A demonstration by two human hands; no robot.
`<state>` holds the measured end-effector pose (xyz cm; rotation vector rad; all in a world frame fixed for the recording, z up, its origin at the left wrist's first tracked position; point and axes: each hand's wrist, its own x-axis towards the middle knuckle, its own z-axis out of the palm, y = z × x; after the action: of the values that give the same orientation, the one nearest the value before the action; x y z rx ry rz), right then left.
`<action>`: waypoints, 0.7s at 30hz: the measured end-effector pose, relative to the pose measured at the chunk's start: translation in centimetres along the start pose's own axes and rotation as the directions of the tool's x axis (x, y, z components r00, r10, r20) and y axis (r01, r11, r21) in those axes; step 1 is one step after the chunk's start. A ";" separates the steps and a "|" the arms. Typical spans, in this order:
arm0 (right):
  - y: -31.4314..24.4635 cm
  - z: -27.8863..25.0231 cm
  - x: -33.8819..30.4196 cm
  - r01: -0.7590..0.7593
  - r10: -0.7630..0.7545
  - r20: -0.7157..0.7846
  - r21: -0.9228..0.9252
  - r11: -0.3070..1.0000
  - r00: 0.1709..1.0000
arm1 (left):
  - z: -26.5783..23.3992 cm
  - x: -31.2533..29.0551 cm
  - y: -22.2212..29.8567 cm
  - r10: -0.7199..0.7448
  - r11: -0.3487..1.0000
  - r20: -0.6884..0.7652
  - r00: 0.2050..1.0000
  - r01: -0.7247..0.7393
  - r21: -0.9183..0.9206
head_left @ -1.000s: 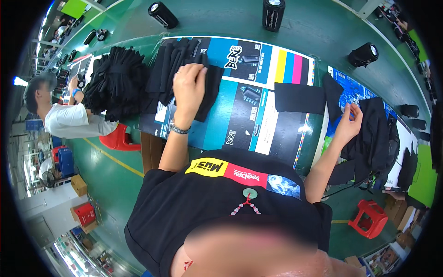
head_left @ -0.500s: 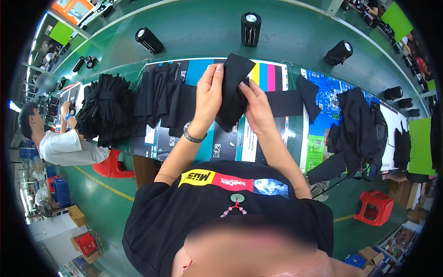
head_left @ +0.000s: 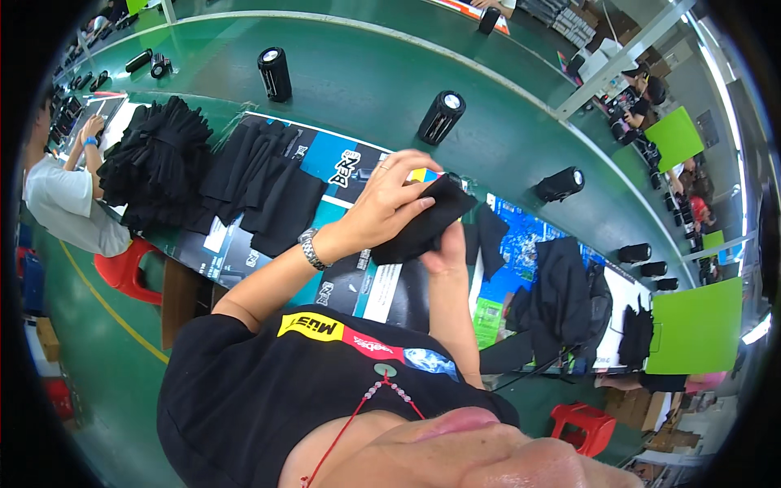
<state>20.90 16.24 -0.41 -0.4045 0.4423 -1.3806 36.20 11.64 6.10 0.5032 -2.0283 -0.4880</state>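
A piece of black cloth [head_left: 435, 215] is held up over the table, bent and partly folded between my two hands. My left hand [head_left: 389, 199] grips its left side and upper edge, thumb across the front and fingers reaching over the top. At its lower right, my right hand [head_left: 446, 248] holds the cloth from below; some of those fingers are hidden behind it. Flat black cloth pieces [head_left: 285, 207] lie overlapped to the left of my hands. Another black piece [head_left: 490, 240] lies just right of my right hand.
A bundled heap of black cloth strips [head_left: 154, 163] sits at the left, near a person in a white shirt [head_left: 69, 199]. Black cylindrical speakers [head_left: 442, 118] stand along the green surface beyond. More black cloth [head_left: 561, 285] is piled at the right. Red stools [head_left: 582, 429] stand below.
The view has turned, shifting the table's contents. My left hand has moved over the cloth's upper edge, and my right hand has dropped lower. The cloth now looks more folded.
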 end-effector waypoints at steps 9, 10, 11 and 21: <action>-3.6 1.3 0.6 0.223 -0.368 -0.147 -0.575 0.787 0.918 | 0.9 0.8 -2.5 -0.112 0.993 0.014 0.994 0.112 0.026; -4.5 1.8 0.9 0.271 -0.408 -0.163 -0.524 0.808 0.898 | 1.0 1.2 -3.3 -0.314 0.856 0.142 0.939 0.344 -0.385; -5.3 1.8 1.4 0.304 -0.434 -0.150 -0.515 0.801 0.888 | 1.1 1.6 -3.7 -0.429 0.505 0.337 0.838 0.532 -0.680; -11.6 -3.4 13.6 0.394 -0.734 -0.248 -0.713 0.580 0.632 | 7.3 10.4 -15.3 -0.528 0.492 0.304 0.793 0.578 -0.652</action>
<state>11.16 1.07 1.88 -0.7513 1.3389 -2.0213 27.35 -5.63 1.99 0.6358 -1.4862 -1.6563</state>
